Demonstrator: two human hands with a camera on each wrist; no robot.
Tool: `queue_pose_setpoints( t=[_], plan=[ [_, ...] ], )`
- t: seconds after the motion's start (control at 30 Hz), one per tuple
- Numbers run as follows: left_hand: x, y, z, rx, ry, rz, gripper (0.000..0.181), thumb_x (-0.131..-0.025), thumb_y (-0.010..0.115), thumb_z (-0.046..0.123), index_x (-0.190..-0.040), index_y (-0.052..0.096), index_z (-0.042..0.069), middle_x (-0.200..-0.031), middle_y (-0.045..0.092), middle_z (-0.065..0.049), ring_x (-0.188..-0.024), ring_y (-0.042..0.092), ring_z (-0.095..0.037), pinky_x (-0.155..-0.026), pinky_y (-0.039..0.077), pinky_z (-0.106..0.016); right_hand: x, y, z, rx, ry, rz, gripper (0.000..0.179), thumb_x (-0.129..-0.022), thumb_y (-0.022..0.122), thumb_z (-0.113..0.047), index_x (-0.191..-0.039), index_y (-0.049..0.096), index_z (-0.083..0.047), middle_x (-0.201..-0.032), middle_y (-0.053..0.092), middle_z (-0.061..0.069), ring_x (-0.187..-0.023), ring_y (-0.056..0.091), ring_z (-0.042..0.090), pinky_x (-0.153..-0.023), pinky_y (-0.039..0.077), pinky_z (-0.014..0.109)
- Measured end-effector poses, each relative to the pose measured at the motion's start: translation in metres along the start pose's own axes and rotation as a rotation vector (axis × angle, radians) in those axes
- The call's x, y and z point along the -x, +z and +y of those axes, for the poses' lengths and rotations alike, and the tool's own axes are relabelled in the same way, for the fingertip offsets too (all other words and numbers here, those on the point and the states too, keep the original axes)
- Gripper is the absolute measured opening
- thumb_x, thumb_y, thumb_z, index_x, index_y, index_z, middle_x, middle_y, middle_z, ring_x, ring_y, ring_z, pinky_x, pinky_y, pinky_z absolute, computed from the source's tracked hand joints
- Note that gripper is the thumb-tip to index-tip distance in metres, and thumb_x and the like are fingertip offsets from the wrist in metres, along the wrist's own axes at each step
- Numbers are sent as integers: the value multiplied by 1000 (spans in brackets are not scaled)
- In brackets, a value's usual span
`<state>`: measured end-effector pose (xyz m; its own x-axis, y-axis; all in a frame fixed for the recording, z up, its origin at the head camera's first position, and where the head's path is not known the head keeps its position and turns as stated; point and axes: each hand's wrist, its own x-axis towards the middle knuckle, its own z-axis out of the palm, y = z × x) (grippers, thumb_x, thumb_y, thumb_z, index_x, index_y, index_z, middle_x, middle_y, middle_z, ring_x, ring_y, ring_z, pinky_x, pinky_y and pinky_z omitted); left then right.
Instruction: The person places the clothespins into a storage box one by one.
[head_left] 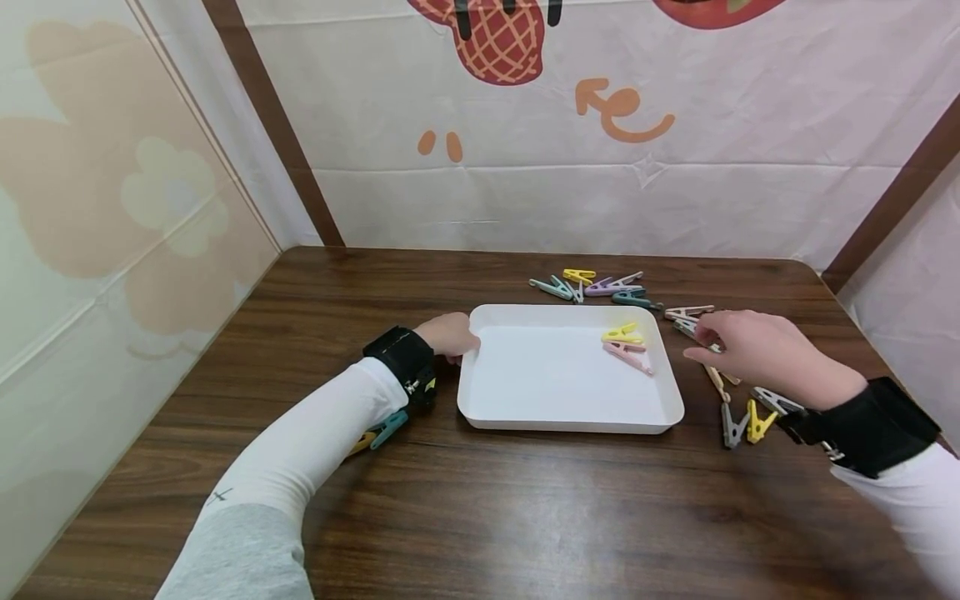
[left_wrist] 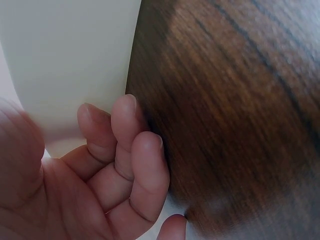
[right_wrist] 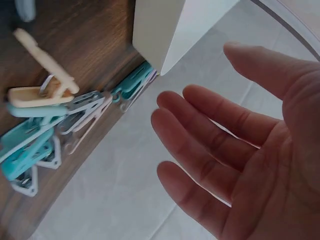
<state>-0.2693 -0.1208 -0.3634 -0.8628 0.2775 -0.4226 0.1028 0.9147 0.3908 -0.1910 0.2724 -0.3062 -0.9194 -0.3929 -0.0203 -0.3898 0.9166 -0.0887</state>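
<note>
A white rectangular tray (head_left: 540, 379) lies on the table with a yellow clothespin (head_left: 621, 334) and a pink clothespin (head_left: 627, 356) near its right end. My left hand (head_left: 448, 335) holds the tray's left edge, the thumb over the rim and the curled fingers (left_wrist: 150, 165) along the outer wall. To the right of the tray, my right hand (head_left: 757, 350) hovers over a row of clothespins, its fingers (right_wrist: 200, 150) loosely spread with nothing between them. Below it in the right wrist view are a beige clothespin (right_wrist: 40, 97) and teal clothespins (right_wrist: 30, 145).
Several teal, purple and yellow clothespins (head_left: 615, 288) lie behind the tray. Grey clothespins (head_left: 732, 427) and a yellow one (head_left: 759, 422) lie beside the right wrist. A teal clothespin (head_left: 390, 428) shows partly under the left forearm. Printed cloth (head_left: 562, 208) hangs behind the wooden table (head_left: 525, 508).
</note>
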Motion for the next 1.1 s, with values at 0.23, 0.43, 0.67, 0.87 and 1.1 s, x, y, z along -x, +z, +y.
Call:
queue_pose_setpoints(
  t=[0.23, 0.43, 0.67, 0.87, 1.1],
  plan=[
    [5, -2, 2, 9, 1, 8, 22, -94, 49, 14, -94, 64, -1, -72, 63, -9, -64, 59, -19, -65, 49, -30, 21, 9, 19, -60, 19, -76, 25, -86, 72, -29, -96, 67, -6, -80, 64, -2, -65, 55, 13, -56, 45, 38],
    [3, -3, 1, 2, 2, 8, 22, -94, 49, 14, -96, 64, -1, -73, 63, -8, -65, 59, -19, -64, 48, -29, 41, 25, 29, -113, -25, -135, 33, -74, 82, -16, -102, 67, -7, -93, 67, 3, -86, 64, 25, -67, 49, 48],
    [-3, -2, -1, 3, -4, 9, 21, -93, 50, 15, -94, 65, 0, -73, 64, -9, -65, 59, -20, -61, 46, -28, 48, 41, 28, -131, -68, -201, 44, -70, 82, -6, -111, 67, -8, -105, 64, 8, -94, 61, 29, -71, 50, 49],
    [-8, 3, -6, -9, 19, 15, 23, -92, 48, 15, -90, 65, 0, -68, 63, -8, -61, 59, -18, -58, 45, -26, 46, 49, 27, -98, -120, -166, 41, -69, 78, 3, -106, 69, -9, -106, 63, 9, -95, 61, 30, -70, 50, 46],
    [-5, 3, -7, 10, 37, 18, 22, -91, 48, 14, -88, 65, -1, -68, 62, -8, -59, 58, -17, -57, 45, -26, 44, 55, 27, -84, -135, -131, 33, -68, 82, -1, -97, 69, -10, -94, 60, 0, -82, 59, 18, -65, 49, 40]
  ],
)
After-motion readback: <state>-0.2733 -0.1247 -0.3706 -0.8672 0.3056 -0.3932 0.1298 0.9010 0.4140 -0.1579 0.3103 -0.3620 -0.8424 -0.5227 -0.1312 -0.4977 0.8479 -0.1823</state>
